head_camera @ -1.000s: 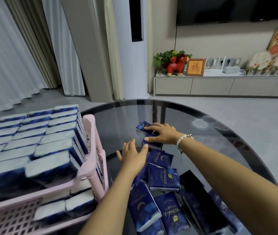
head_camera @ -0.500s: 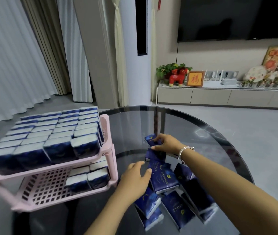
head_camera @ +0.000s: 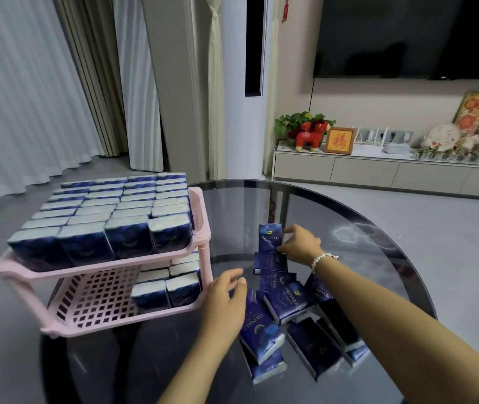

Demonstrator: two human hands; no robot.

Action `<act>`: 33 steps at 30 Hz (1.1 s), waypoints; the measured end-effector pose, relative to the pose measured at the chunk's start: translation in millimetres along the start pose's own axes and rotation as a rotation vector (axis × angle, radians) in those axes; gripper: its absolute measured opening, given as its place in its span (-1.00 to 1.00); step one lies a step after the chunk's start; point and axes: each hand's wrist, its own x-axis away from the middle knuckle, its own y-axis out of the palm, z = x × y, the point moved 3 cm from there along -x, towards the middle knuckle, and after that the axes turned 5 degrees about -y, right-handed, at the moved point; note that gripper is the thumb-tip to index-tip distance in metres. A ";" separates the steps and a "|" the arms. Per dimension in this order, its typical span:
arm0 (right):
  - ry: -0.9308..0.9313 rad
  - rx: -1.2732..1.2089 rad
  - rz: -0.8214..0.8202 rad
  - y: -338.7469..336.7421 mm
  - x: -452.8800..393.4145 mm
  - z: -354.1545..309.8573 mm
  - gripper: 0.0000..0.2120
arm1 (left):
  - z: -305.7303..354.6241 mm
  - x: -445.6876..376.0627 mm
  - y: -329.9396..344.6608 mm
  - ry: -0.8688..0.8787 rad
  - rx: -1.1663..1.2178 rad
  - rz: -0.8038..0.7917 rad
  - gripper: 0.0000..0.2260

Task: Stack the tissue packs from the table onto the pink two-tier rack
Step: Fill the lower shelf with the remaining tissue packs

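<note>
Gripping one pack (head_camera: 270, 238), right hand (head_camera: 299, 243)

A round dark glass table (head_camera: 349, 217) carries a pink rack (head_camera: 194, 196) at its nine o'clock edge and a loose heap of blue tissue packs (head_camera: 288, 301) spreading from the centre toward five o'clock.

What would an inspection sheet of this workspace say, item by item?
Surface: round dark glass table.
Job's things: pink two-tier rack, top tier full, lower tier part filled; loose tissue packs on the table.
Clutter: nothing seen.
Grips: right hand pinches an upright pack; left hand open, holding nothing.
Cables: nothing seen on the table.
Surroundings: curtains, TV, cabinet with a red figurine.
</note>
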 end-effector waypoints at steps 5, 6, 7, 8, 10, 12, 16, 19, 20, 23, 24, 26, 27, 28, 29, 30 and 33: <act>0.007 -0.026 0.033 6.5 1.2 1.6 -0.68 | 2.6 9.0 0.2 -0.001 0.023 -0.007 -0.76; 0.010 0.001 0.042 7.7 0.1 -1.3 -0.68 | 1.7 9.9 -0.5 -0.011 0.038 -0.014 -0.76; 0.016 0.036 0.043 8.2 -1.3 -4.7 -0.67 | 0.9 10.4 -1.4 -0.020 0.045 -0.019 -0.76; 0.032 0.069 0.035 9.0 -3.2 -8.0 -0.63 | -0.2 9.8 -1.8 -0.022 0.045 -0.023 -0.76; 0.098 0.116 -0.005 13.2 -7.8 -13.1 -0.51 | -2.7 6.5 -2.8 -0.013 0.043 -0.023 -0.77; 0.151 0.162 -0.031 20.3 -12.0 -16.0 -0.42 | -4.6 1.8 -4.2 -0.009 0.043 -0.019 -0.77; 0.194 0.092 -0.018 26.3 -20.7 -18.9 -0.47 | -6.7 -6.7 -4.6 0.003 0.027 -0.006 -0.76; 0.143 -0.006 -0.014 21.8 -19.0 -23.8 -0.67 | -7.1 -9.7 -1.9 0.022 -0.027 -0.001 -0.75; 0.114 -0.024 0.001 19.2 -14.9 -26.2 -0.72 | -7.7 -10.5 -1.2 0.025 -0.039 0.000 -0.75; 0.034 -0.155 0.079 10.1 5.0 -31.5 -0.73 | -7.0 -10.0 -1.6 0.021 -0.021 -0.007 -0.74; 0.013 -0.234 0.101 6.7 14.7 -33.6 -0.72 | -7.1 -9.9 -1.5 0.011 -0.002 -0.012 -0.73; -0.027 -0.406 0.098 -1.3 39.8 -38.5 -0.72 | -7.3 -10.1 -0.1 -0.016 0.064 -0.032 -0.70; -0.052 -0.477 0.076 -4.7 53.6 -41.2 -0.73 | -6.8 -9.7 1.0 -0.034 0.113 -0.046 -0.68; -0.079 -0.523 0.051 -7.3 67.6 -43.3 -0.74 | -6.3 -9.2 2.4 -0.053 0.181 -0.068 -0.68; -0.102 -0.554 0.020 -8.9 80.7 -43.4 -0.74 | -4.5 -7.5 4.1 -0.078 0.277 -0.101 -0.69; -0.122 -0.577 -0.023 -9.9 93.1 -43.4 -0.73 | -2.7 -5.7 5.6 -0.108 0.386 -0.138 -0.71; -0.179 -0.559 -0.228 -10.7 122.5 -42.2 -0.78 | -0.7 -2.3 6.9 -0.131 0.522 -0.161 -0.82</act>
